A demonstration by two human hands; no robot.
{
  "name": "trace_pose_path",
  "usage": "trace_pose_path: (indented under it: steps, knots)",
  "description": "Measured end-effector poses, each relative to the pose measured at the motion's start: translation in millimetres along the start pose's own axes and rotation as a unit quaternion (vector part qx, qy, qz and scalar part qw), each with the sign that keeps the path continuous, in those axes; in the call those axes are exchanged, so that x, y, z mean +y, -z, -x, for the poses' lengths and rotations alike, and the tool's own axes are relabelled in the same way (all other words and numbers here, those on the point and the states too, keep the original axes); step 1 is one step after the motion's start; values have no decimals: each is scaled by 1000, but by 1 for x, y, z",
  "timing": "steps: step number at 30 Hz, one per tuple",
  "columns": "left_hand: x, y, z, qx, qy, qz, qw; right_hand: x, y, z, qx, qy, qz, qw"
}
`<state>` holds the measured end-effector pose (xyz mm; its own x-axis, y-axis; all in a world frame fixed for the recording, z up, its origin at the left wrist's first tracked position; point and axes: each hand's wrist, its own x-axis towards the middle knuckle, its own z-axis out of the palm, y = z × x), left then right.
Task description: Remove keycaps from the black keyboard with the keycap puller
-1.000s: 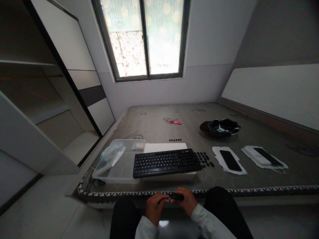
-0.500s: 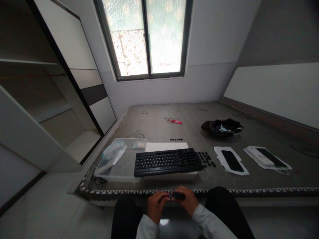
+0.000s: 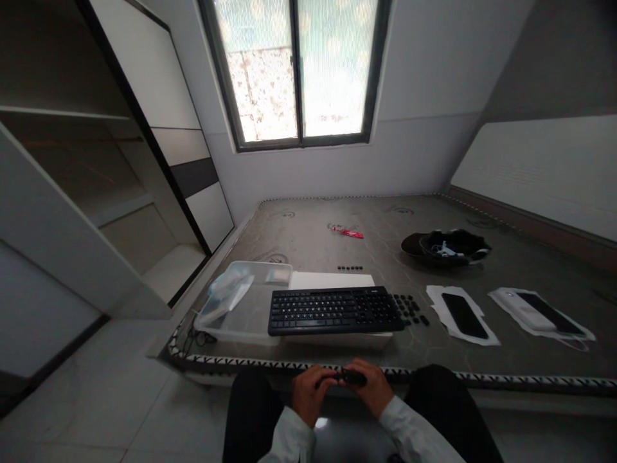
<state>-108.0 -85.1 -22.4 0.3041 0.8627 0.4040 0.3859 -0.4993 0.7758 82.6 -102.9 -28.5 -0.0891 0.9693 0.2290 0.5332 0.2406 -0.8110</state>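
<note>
Low over my lap, my left hand [image 3: 307, 393] and my right hand [image 3: 375, 387] meet with fingertips nearly touching. My right hand is closed around a small black object [image 3: 354, 377], too dark and small to name. The left fingers pinch at its left end, where something dark shows between them; I cannot make out whether it is a separate piece. Just beyond my hands, a black keyboard [image 3: 332, 314] rests on a white box [image 3: 337, 280]. Loose black keycaps [image 3: 409, 308] lie by its right end, and several more form a short row [image 3: 350, 267] behind it.
A clear plastic bin [image 3: 260, 308] with bags in it stands left of the keyboard. Rightward lie a phone [image 3: 464, 315] on white paper, another device [image 3: 530, 313] on paper, and an upturned cap [image 3: 448, 247]. A red packet [image 3: 348, 232] lies farther back on the mattress [image 3: 308, 218].
The whole view has shifted a little, so the scene sits farther right. My hands stay together over my lap, with the black object still in them.
</note>
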Motion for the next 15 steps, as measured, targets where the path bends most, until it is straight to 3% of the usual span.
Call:
trace_pose_path:
  steps: [15]
  knots:
    - [6,2,-3,-21,24,36,999,-4,4,-2,-12,-24,-20,999]
